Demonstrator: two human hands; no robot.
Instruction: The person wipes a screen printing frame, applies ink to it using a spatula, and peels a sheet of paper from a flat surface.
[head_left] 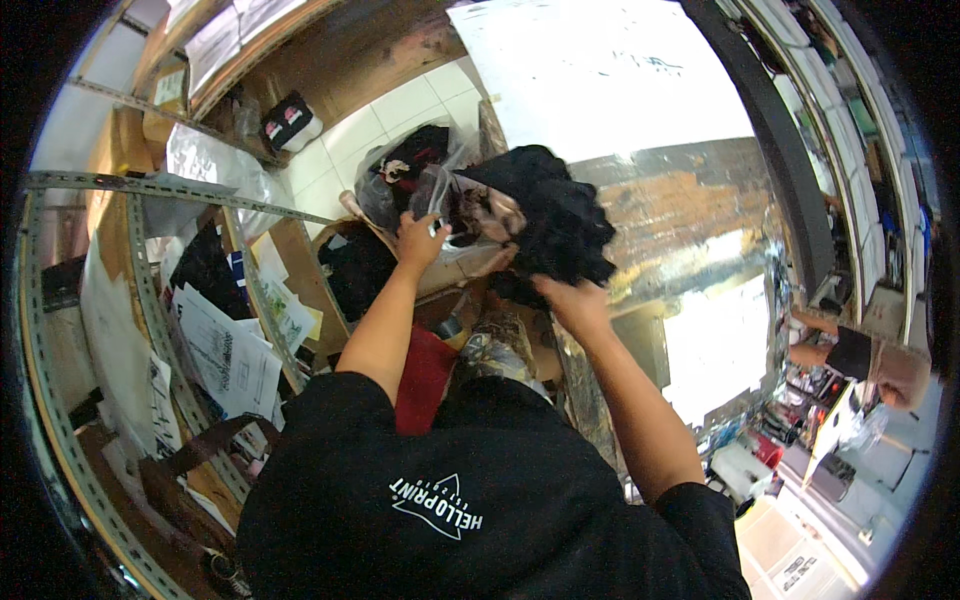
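A transparent plastic bag (375, 190) with dark cloth inside stands open in front of me, a little left of the middle. My left hand (422, 238) is closed on its near rim. To the right of it is a large bunched heap of black cloth (565, 215), and a patterned brown-and-pink piece (495, 212) shows between heap and bag. My right hand (575, 303) grips the near edge of the black cloth, its fingertips hidden in the folds. Part of the heap lies over the edge of the worn worktable (690, 200).
A white sheet (600, 80) covers the table's far part, and a paler panel (715, 335) lies nearer. Metal-framed shelving (180, 183) with papers (225, 345) stands at my left. Below the bag is a box of dark cloth (355, 265). Another person (895, 370) is at the far right.
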